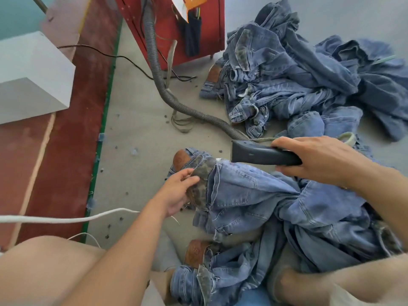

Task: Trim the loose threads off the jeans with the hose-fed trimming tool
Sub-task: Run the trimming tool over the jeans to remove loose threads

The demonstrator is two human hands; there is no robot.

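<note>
Right hand [318, 159] grips the dark trimming tool [262, 154] above the jeans [249, 195] on the floor; left hand [178, 193] pinches their turned-out waistband [202, 180], apparently the lining.

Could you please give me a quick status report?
Left hand pinches jeans waistband. Right hand grips trimmer, just above the denim. Nothing in the way.

Left of you: bare floor [136, 133] lay open beside the jeans [240, 195].
Ahead: the hose [159, 85] crossed your reach.
Right: a denim pile [298, 74] blocked you.
</note>
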